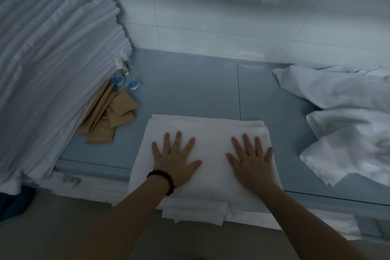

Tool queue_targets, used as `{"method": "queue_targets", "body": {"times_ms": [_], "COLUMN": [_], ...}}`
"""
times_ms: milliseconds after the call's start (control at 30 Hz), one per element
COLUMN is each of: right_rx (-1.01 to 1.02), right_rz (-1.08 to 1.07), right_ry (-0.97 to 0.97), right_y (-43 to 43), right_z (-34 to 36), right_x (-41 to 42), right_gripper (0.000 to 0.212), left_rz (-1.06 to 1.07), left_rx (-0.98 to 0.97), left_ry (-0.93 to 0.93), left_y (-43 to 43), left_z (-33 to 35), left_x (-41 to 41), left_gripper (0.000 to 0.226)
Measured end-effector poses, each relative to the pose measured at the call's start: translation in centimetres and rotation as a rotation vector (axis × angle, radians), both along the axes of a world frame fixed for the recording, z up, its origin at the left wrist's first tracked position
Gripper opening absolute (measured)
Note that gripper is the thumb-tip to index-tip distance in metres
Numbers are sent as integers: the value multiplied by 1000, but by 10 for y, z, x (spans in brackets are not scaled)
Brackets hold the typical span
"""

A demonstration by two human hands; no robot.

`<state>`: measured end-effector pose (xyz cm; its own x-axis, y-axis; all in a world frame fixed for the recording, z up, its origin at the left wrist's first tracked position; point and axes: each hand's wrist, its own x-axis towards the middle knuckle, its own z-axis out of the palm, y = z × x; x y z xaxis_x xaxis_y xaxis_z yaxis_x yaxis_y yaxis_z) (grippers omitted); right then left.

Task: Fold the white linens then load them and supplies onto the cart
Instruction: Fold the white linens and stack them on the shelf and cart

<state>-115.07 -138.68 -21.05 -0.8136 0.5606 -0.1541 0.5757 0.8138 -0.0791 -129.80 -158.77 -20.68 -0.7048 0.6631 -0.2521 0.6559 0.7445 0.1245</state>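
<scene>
Pressing down on a folded white towel (209, 133), both hands lie flat, palms down and fingers spread, gripping nothing. The left hand (175, 160) covers the towel's 9 o'clock half and the right hand (251, 164) its 3 o'clock half. A dark bead bracelet (162, 179) circles the left wrist. The towel sits at 6 o'clock on the blue table (190, 82), its near edge at the table's front. At 9 o'clock a tall stack (52, 59) of folded linens rises (leaning a little). Against its foot lie brown packets (111, 116), blue-lidded cups (126, 83) and small clear bottles (123, 65). At 3 o'clock, loose white sheets (341, 112) lie crumpled, apart from the towel.
</scene>
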Motion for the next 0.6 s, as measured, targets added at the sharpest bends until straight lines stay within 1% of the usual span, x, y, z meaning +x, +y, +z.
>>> {"method": "queue_targets", "body": {"times_ms": [100, 200, 267, 333, 367, 467, 533, 600], "right_rx": [9, -33, -64, -42, -15, -26, -44, -53], "right_rz": [-6, -15, -17, 20, 73, 227, 221, 165], "right_ry": [-8, -66, -91, -52, -25, -37, -49, -42], "right_y": [16, 37, 44, 42, 38, 26, 24, 21], "right_z": [1, 12, 20, 23, 22, 16, 12, 12], "right_x": [-13, -32, -37, -30, -23, -4, 1, 3], "right_gripper": [68, 62, 60, 61, 63, 67, 64, 63], "left_rz": [8, 11, 54, 90, 81, 35, 44, 6], "left_rx": [3, -32, -26, 54, 86, 50, 13, 7], "left_ry": [30, 18, 22, 30, 35, 12, 2, 35], "left_y": [19, 43, 51, 50, 48, 45, 48, 52], "left_z": [-1, 8, 15, 16, 15, 7, 1, 0], "left_x": [-12, -28, -29, -13, 1, 40, 50, 42], "left_gripper": [74, 72, 69, 68, 68, 69, 69, 68]}}
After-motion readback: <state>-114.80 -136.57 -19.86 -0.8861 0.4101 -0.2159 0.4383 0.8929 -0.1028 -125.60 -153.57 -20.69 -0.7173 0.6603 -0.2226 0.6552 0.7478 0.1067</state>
